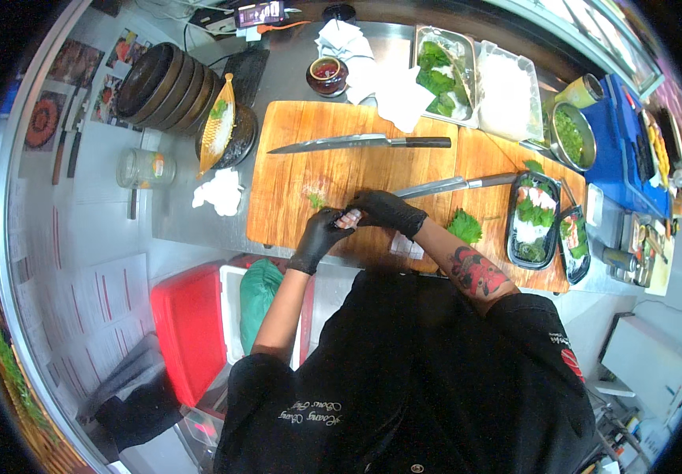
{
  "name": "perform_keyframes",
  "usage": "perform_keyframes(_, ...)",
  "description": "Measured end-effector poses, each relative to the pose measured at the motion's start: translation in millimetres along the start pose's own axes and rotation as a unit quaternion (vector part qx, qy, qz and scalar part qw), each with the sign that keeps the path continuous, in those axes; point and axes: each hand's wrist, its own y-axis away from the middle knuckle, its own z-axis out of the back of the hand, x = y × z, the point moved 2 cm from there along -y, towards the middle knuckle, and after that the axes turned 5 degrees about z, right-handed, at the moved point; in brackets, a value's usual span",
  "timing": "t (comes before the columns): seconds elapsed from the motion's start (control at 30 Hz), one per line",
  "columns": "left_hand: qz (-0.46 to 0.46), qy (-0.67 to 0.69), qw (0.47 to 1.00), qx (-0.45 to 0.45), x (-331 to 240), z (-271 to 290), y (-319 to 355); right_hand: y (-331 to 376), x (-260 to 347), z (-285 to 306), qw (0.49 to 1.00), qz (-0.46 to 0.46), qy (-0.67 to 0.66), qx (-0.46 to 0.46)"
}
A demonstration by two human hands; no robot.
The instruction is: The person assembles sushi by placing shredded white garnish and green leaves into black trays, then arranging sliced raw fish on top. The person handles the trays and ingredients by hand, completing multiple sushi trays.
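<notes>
Over the near edge of the wooden cutting board (285, 174), my left hand (321, 235) and my right hand (384, 213), both in black gloves, meet around a small pale pink piece of sliced seafood (348, 220). Fingers of both hands are closed on it; its exact kind is hard to make out. One long knife (329, 144) lies across the board beyond my hands. A second knife (451, 185) lies to the right, its blade tip close to my right hand. A green leaf (465, 227) rests right of my right wrist. Green crumbs (316, 201) lie beside my left fingers.
Two black trays (532, 246) of leaves and garnish stand on the right. Behind the board are a metal pan (473, 118) of leaves, a clear tub (511, 91), white cloths (400, 99) and a brown pot (326, 77). A boat-shaped dish (218, 130) stands left, below stacked round trays (169, 87).
</notes>
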Motion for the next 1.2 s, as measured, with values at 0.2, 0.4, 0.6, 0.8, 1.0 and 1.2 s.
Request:
perform_keyframes(0.2, -0.009, 0.04, 0.999, 0.013, 2.8, 0.3, -6.0, -6.4, -1.5, 5.9, 0.998, 0.032, -0.055, 0.026)
perform_keyframes(0.4, 0.009, -0.037, 0.997, 0.065, -24.8, 1.7, -12.6, -0.4, -1.6, 10.8, 0.983, 0.079, -0.161, -0.031)
perform_keyframes(0.6, 0.014, -0.025, 0.988, 0.151, -142.0, -32.4, -61.7, 82.4, 31.1, 120.2, 0.986, 0.09, -0.096, -0.1)
perform_keyframes(0.8, -0.107, 0.033, 0.958, 0.265, -251.2, -202.3, -121.5, 280.0, 82.4, 253.3, 0.958, -0.243, -0.085, -0.129)
perform_keyframes(1.0, -0.074, 0.184, 0.925, 0.323, -242.0, -384.0, -163.4, 423.1, 16.8, 262.6, 0.923, -0.288, -0.108, -0.233)
perform_keyframes(1.2, -0.032, 0.036, 0.943, 0.33, -284.5, -380.8, -162.7, 445.6, -19.3, 253.2, 0.946, -0.253, -0.063, -0.19)
